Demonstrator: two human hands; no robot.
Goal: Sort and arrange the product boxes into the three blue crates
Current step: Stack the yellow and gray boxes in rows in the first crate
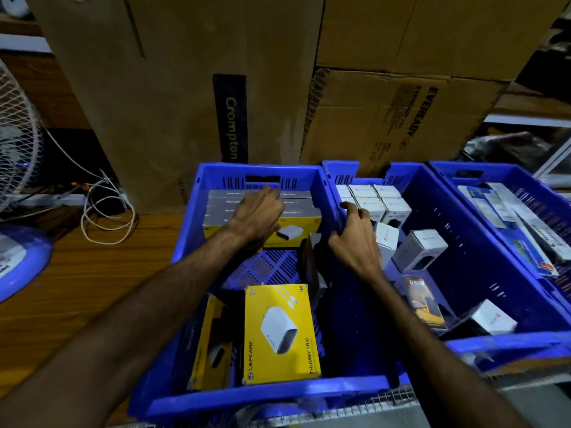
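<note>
Three blue crates stand side by side: left crate (259, 174), middle crate (482, 242), right crate (506, 174). My left hand (258, 213) rests flat on a row of upright yellow charger boxes (296, 222) packed at the far end of the left crate. My right hand (355, 239) curls over the wall between the left and middle crates. A loose yellow charger box (278, 333) lies face up at the near end of the left crate, another (210, 344) leaning beside it. Small white boxes (374, 200) are stacked in the middle crate; long boxes (506, 217) lie in the right one.
Tall cardboard cartons (173, 88) stand directly behind the crates. A white fan (15, 140) and coiled white cable (105, 211) sit at left on the wooden surface (92, 273). A blue round base (21, 261) is at far left. Loose white boxes (423, 248) and a dark box (423, 301) lie in the middle crate.
</note>
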